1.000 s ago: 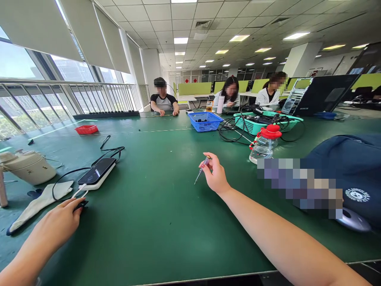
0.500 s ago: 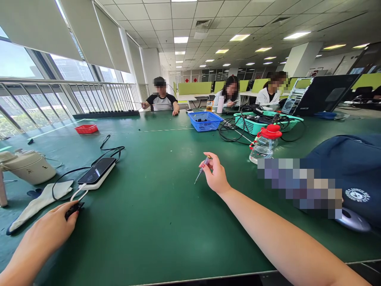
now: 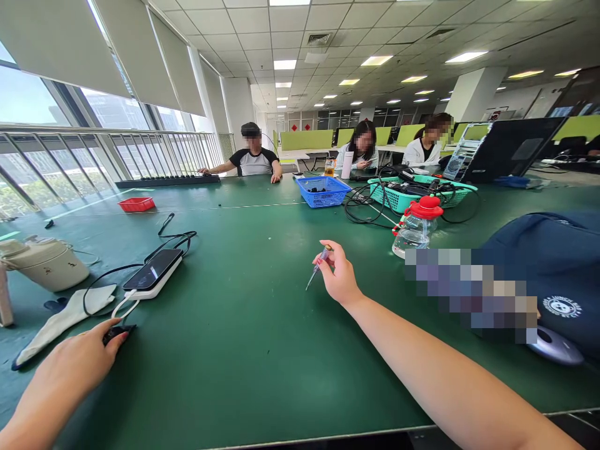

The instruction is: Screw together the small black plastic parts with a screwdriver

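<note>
Currently our hands are closed in pinches, the right (image 3: 341,275) on a screwdriver (image 3: 317,269) slanting down leftward over the counter (image 3: 234,375), the left (image 3: 75,364) on a black piece (image 3: 113,332), well apart and nearer us.

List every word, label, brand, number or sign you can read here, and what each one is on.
No text can be read with certainty.
Round white badge on the dark blue bag: lettering around its edge, too small and blurred.
Phone: faint marks on its screen, unreadable.
Black panel: a tiny light mark near its lower edge, too small.
Red diamond sign at the back: no characters readable.
</note>
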Tool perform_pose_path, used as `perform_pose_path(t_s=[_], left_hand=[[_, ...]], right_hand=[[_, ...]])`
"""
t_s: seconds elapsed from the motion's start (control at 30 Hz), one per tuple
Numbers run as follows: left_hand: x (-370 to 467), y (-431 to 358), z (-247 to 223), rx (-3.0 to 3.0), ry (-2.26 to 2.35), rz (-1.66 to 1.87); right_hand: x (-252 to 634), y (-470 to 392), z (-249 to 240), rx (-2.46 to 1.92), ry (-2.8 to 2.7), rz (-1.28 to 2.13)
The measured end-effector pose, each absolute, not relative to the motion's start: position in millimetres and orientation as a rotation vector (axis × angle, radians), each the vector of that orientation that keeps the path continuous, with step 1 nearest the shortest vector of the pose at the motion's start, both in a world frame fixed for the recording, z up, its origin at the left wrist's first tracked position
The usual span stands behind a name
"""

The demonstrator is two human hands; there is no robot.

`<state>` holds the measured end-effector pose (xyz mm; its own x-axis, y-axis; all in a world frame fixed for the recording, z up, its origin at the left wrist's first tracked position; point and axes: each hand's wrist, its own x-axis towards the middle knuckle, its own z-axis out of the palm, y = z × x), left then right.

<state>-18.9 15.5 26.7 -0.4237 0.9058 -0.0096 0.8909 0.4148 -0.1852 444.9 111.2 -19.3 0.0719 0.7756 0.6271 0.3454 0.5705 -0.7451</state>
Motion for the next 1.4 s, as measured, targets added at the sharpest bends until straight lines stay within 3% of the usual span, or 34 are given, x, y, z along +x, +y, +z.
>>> perform_pose_path(t_s=[0.1,0.3,0.53,0.73,1.03,1.4], left_hand=[[15.3,18.2,40.3,-1.767,-2.518,0.150],[147.7,41.4,59.3,-2.479,-2.003,-0.453],[263.9,88.9,28.3,-2.872,-1.580,-0.630],[275.9,91.5,5.8,-2.882,-1.646,-0.580],[255.0,103.5,-3.9,-2.922,-1.852,-0.797],[256.3,103.6,-7.8,-2.910,-1.771,-0.836]], right_hand=[[444.3,111.4,-19.7,-0.989,-1.525,0.416],[447.0,110.2,-16.7,-0.982,-1.524,0.379],[449.7,107.6,-10.8,-1.045,-1.588,0.219],[447.6,108.3,-13.4,-1.005,-1.568,0.197],[446.3,106.0,-11.2,-0.983,-1.387,0.257],[437.7,93.7,-10.8,-0.864,-1.554,0.269]])
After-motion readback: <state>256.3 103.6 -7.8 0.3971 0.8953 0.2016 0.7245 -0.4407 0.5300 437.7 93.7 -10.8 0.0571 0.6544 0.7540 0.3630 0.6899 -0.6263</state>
